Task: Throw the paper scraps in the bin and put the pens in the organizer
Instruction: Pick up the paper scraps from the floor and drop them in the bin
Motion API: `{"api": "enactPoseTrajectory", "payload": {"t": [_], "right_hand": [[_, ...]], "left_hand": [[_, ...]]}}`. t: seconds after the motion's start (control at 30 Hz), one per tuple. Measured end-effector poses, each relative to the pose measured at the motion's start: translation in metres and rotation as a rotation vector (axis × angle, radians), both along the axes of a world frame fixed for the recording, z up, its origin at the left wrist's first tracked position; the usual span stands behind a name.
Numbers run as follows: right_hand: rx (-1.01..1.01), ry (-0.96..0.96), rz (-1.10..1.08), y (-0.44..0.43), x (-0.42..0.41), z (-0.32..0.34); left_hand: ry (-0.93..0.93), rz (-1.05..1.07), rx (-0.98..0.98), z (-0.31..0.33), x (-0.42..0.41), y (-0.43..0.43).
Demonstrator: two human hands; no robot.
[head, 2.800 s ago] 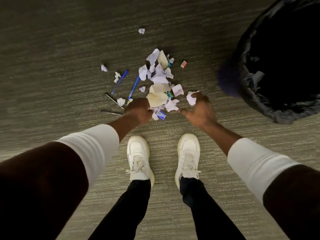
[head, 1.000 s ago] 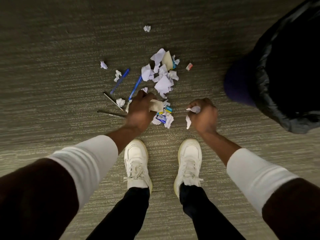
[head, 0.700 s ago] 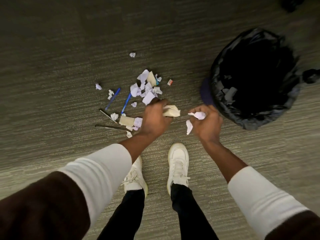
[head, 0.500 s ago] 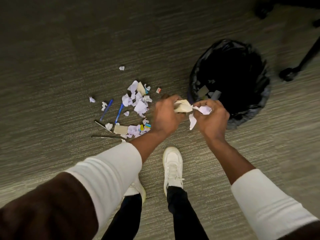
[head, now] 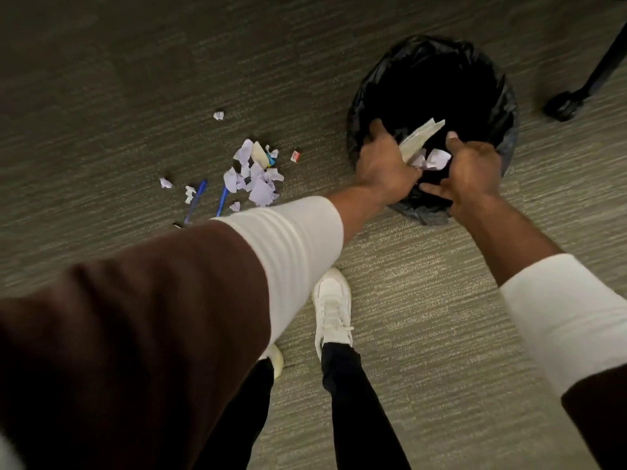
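Both my hands are over the mouth of the black-bagged bin (head: 509,96). My left hand (head: 383,164) has its thumb lifted, and a cream folded paper (head: 420,137) sticks out beside its palm. My right hand (head: 475,167) has thumb and fingers spread, with white scraps (head: 436,159) loose between the two palms. More paper scraps (head: 254,178) lie in a pile on the carpet to the left. Two blue pens (head: 195,201) (head: 222,200) lie beside the pile, partly behind my left sleeve. No organizer is in view.
Single scraps lie apart at the far side (head: 219,115) and the left (head: 165,182), and a small red-and-white piece (head: 296,156) lies near the bin. A chair leg with a caster (head: 563,106) stands right of the bin. My white shoe (head: 334,307) is on the carpet below.
Both hands gathered scraps from the floor pile, rose and swung right to the bin. Their fingers have spread over its mouth, and the floor pile is smaller.
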State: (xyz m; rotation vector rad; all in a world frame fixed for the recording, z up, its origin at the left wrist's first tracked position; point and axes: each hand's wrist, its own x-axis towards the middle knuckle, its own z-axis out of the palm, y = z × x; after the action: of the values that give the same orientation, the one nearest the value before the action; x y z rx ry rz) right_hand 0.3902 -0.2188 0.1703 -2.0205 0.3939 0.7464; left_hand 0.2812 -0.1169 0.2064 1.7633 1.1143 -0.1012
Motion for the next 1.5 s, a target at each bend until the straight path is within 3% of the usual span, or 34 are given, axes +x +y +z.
{"api": "enactPoseTrajectory", "payload": {"t": [0.13,0.27,0.43,0.67,0.9,1.1,1.23,1.4,1.5], "right_hand": [[-0.167,-0.236,0.268,-0.012,-0.025,-0.001],[0.001,-0.459,0.473,-0.013,-0.067,0.009],[0.150,-0.477,0.684,0.017,-0.125,0.010],[0.018,-0.405,1.172,0.068,-0.184,-0.058],[-0.248,-0.372,1.552,0.104,-0.207,-0.155],[-0.213,-0.539,1.725,0.131,-0.220,-0.222],[-0.276,-0.633,1.782,0.158,-0.220,-0.242],[-0.359,-0.673,1.842,0.191,-0.227,-0.257],[-0.400,-0.739,1.884,0.199,-0.234,-0.262]], "left_hand": [[-0.046,-0.040,0.015,-0.020,-0.034,-0.015],[-0.056,-0.050,0.111,-0.027,-0.089,-0.018],[0.179,-0.020,0.166,-0.050,-0.171,-0.001],[0.616,-0.040,0.085,-0.119,-0.270,0.029],[0.561,-0.053,0.137,-0.205,-0.306,0.019],[0.599,-0.030,0.185,-0.264,-0.286,0.005],[0.634,0.043,0.074,-0.292,-0.270,0.005],[0.706,-0.048,0.173,-0.311,-0.265,0.003],[0.633,-0.072,0.216,-0.316,-0.275,0.001]]}}
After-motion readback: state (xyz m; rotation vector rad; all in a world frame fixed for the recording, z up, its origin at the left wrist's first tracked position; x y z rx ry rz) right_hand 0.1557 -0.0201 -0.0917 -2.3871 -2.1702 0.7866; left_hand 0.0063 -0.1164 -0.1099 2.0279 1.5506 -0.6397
